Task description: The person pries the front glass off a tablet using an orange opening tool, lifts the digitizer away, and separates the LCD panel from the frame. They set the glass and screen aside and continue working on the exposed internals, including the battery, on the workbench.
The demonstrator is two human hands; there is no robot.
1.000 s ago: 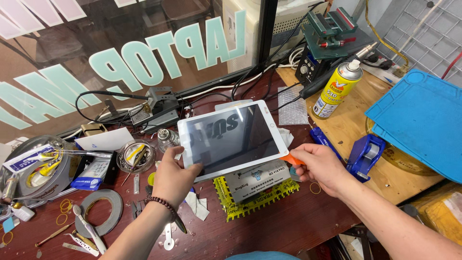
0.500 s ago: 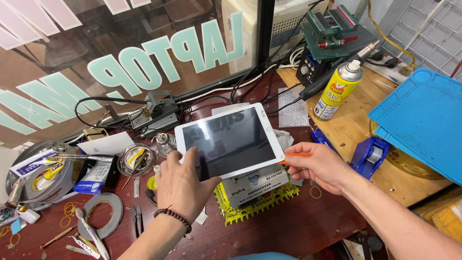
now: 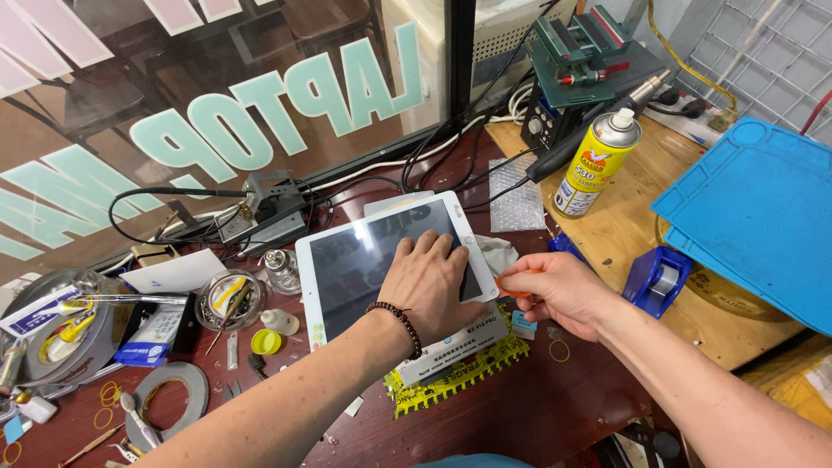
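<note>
- Tablet [image 3: 364, 260] lies face up near the middle of the head view, white frame, dark screen, resting on a white box [image 3: 451, 351] that sits on a yellow mat [image 3: 459, 381].
- Left hand [image 3: 429, 282] lies flat on the right part of the screen, fingers pressed together and pointing to 12 o'clock; a dark bead bracelet [image 3: 400, 325] is around the wrist.
- Right hand [image 3: 555, 290] is just at 3 o'clock of the tablet, fingers pinching a small orange pick [image 3: 513, 290] whose tip is at the tablet's right edge.
- At 1 o'clock of the tablet a yellow spray can [image 3: 594, 165] stands upright on a wooden board [image 3: 624, 234].
- At 3 o'clock, past the right hand, there is a blue tape dispenser [image 3: 657, 279], and a blue mat [image 3: 763, 208] behind it.
- At 9 o'clock a small glass bowl [image 3: 227, 299] holds tools; at 8 o'clock lies a grey tape roll [image 3: 169, 399].
- At 11 o'clock a black cable [image 3: 156, 192] runs beside the window.
</note>
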